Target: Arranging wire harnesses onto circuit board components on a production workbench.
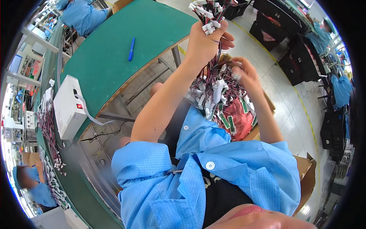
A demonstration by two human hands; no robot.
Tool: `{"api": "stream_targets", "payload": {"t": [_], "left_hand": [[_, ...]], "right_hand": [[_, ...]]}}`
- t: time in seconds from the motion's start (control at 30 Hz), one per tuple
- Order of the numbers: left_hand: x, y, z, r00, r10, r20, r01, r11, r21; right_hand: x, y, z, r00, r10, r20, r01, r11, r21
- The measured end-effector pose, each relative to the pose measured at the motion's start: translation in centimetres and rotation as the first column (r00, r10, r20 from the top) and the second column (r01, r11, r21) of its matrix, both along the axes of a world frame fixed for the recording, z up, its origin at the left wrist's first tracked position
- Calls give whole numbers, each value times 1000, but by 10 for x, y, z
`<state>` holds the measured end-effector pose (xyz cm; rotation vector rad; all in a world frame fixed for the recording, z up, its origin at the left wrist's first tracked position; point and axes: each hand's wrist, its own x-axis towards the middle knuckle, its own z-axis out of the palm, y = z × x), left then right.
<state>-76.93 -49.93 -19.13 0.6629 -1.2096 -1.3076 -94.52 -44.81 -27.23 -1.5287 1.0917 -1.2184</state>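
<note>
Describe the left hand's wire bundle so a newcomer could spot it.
Find the green table, then the raised left hand beside its right edge. That hand grips the wire bundle, dark and red strands with white connectors clustered on top, unlike the tangled wires in the cardboard box below.

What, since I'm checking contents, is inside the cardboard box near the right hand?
The cardboard box holds dark and red cables, white connectors, green boards and reddish wrapping. These cover its bottom, so anything beneath cannot be seen.
</note>
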Motion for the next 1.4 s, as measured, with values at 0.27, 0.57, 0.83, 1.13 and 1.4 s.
{"api": "stream_targets", "payload": {"t": [0.27, 0.57, 0.83, 1.13, 1.4], "left_hand": [[-1, 13, 13, 1000, -3, -8, 3, 998, -67], [8, 11, 17, 999, 42, 6, -40, 978, -205], [16, 10, 11, 999, 26, 39, -22, 993, -115], [12, 1, -3, 998, 3, -69, -14, 988, -151], [22, 6, 5, 990, -135, -49, 138, 989, 53]], "right_hand": [[31, 53, -56, 811, -204, -548, 241, 971, -6], [28, 40, -47, 774, -358, -523, 215, 925, -315], [-26, 33, 51, 960, 182, 213, -240, 927, 288], [36, -13, 170, 920, 295, -258, -229, 939, 257], [18, -45, 184, 703, 432, -564, -323, 901, 288]]}}
